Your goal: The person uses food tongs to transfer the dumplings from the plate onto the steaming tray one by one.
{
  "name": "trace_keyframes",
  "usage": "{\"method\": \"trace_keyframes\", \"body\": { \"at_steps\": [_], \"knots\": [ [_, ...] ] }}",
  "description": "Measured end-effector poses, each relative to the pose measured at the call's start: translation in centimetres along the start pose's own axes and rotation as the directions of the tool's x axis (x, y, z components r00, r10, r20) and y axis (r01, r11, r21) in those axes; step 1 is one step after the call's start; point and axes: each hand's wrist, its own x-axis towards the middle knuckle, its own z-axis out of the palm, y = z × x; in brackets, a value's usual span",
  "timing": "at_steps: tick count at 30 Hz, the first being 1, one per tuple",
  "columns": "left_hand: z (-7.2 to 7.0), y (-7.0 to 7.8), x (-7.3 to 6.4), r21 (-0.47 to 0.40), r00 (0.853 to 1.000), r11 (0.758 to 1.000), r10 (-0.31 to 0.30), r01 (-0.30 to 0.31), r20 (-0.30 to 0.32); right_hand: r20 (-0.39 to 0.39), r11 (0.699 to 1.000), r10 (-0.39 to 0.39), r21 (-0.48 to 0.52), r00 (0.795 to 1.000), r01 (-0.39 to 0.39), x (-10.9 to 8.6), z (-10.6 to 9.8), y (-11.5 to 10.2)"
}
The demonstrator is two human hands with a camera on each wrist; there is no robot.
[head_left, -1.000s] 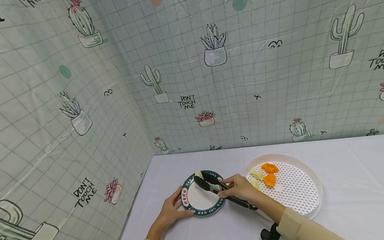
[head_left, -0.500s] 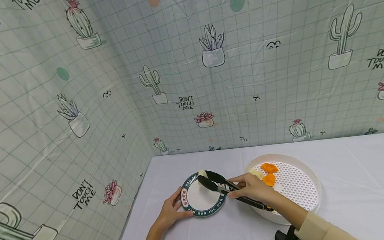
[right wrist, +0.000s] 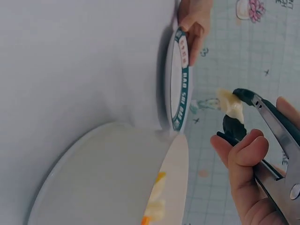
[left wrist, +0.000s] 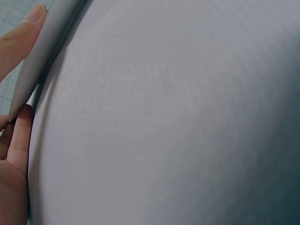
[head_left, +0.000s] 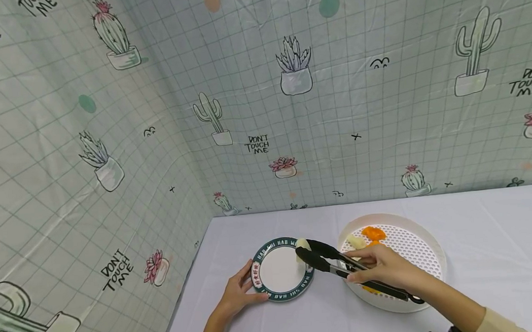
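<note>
My right hand (head_left: 384, 268) grips black-tipped metal tongs (head_left: 317, 260) around the middle. Between the tong tips is a pale yellow piece (right wrist: 230, 107), soft-looking and irregular, held above the table; its kind does not show. In the head view it overlaps the right rim of a small white plate (head_left: 277, 274) with a green lettered border. My left hand (head_left: 233, 296) holds that plate at its left edge. Up close in the left wrist view, the thumb (left wrist: 35, 16) lies on the plate's edge and a finger (left wrist: 19, 140) tucks against its underside.
To the right stands a round, pale tray (head_left: 420, 260) with a perforated white inside. Orange pieces (head_left: 373, 233) and pale yellow pieces (head_left: 356, 241) lie in it, partly hidden by my right hand. A cactus-print cloth (head_left: 329, 157) hangs behind the white table (head_left: 321, 320).
The tongs, with the pale yellow piece, have moved right, from over the plate's upper part to its right rim near the tray. My left hand and the plate have stayed in place.
</note>
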Motion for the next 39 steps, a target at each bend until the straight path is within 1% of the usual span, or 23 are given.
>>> {"method": "trace_keyframes", "body": {
  "at_steps": [3, 7, 11, 14, 19, 22, 26, 30, 33, 35, 38, 39],
  "knots": [
    [0.0, -0.1, 0.0, -0.008, 1.0, 1.0, -0.001, 0.001, 0.007, 0.005, 1.0, 0.002, -0.024, 1.0, -0.002, -1.3, -0.9, 0.1],
    [0.0, -0.2, -0.1, -0.035, 1.0, 0.999, -0.001, 0.002, 0.02, -0.008, 0.998, 0.009, -0.063, 1.0, -0.01, -2.9, -2.0, 0.4],
    [0.0, -0.3, -0.1, -0.051, 1.0, 0.999, 0.003, -0.002, 0.02, -0.011, 0.998, 0.037, -0.053, 0.999, -0.037, -4.4, -3.2, 1.0],
    [0.0, -0.4, -0.1, -0.046, 1.0, 0.999, 0.01, -0.009, 0.018, -0.012, 0.996, 0.071, -0.047, 0.997, -0.072, -5.5, -4.0, 1.5],
    [0.0, -0.4, -0.1, -0.044, 1.0, 0.999, 0.019, -0.018, 0.021, -0.015, 0.99, 0.112, -0.083, 0.994, -0.112, -6.9, -5.3, 2.5],
    [0.1, -0.4, 0.0, -0.041, 1.0, 0.999, 0.02, -0.019, 0.02, -0.007, 0.987, 0.107, -0.116, 0.994, -0.107, -7.8, -6.1, 3.0],
    [0.0, -0.4, 0.1, -0.03, 1.0, 1.0, 0.01, -0.01, 0.012, 0.014, 0.99, 0.086, -0.116, 0.996, -0.084, -8.7, -7.0, 3.9],
    [0.0, -0.3, 0.2, 0.007, 1.0, 1.0, -0.006, 0.006, -0.006, 0.031, 0.992, 0.067, -0.109, 0.997, -0.063, -9.4, -7.9, 4.7],
    [0.0, -0.3, 0.2, 0.028, 1.0, 1.0, -0.013, 0.013, -0.013, 0.034, 0.989, 0.069, -0.133, 0.997, -0.064, -9.9, -8.5, 5.0],
    [0.0, -0.3, 0.2, 0.021, 1.0, 1.0, -0.008, 0.008, -0.007, 0.038, 0.985, 0.07, -0.159, 0.997, -0.063, -10.2, -8.8, 5.2],
    [-0.1, -0.4, 0.2, -0.008, 1.0, 1.0, 0.0, 0.0, 0.006, 0.043, 0.983, 0.092, -0.166, 0.995, -0.084, -10.5, -9.2, 5.4],
    [-0.1, -0.4, 0.2, -0.021, 1.0, 1.0, 0.002, -0.002, 0.012, 0.046, 0.982, 0.088, -0.172, 0.995, -0.079, -10.6, -9.4, 5.5]
  ]
}}
